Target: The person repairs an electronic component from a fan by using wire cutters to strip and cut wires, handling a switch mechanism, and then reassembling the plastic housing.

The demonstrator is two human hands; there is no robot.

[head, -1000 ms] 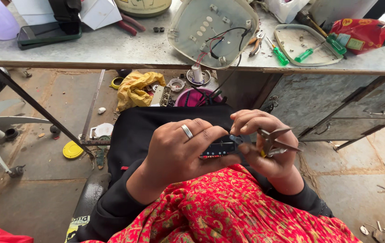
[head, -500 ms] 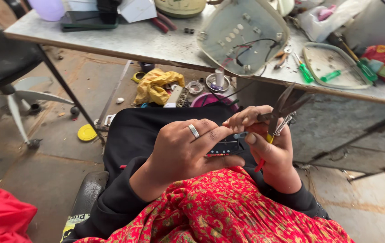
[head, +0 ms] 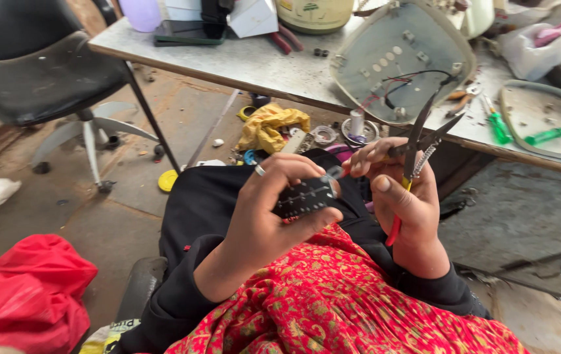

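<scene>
Basically 2 hands working close over the lap. Left hand [head: 274, 210], ring on 1 finger, is curled around a small black block [head: 305, 198] with rows of small holes, thumb under and fingers over, face tilted toward the camera; looks like a grip meant to keep it steady and visible. Block sits between both hands, above the red patterned cloth [head: 333, 308] on the knees.

Right hand [head: 405, 196] holds pliers [head: 418, 147], red and yellow handles down in the palm, thin tips pointing up and parted. Its thumb and forefinger also pinch something small at the block's right edge; too small to tell what. Tool seems parked in the palm while the fingertips do the fine work.

Surface: long grey metal table [head: 248, 62] ahead, scuffed. On it a pale appliance housing [head: 402, 59] lying open with red and black wires showing, 2 green-handled screwdrivers [head: 523, 131], a flat pale cover at the right edge, a dark phone, a cream pot.

Room: bare concrete floor, yellow rag [head: 270, 128] and small round parts under the table, black office chair [head: 44, 72] at left, red bag [head: 35, 295] at lower left.
</scene>
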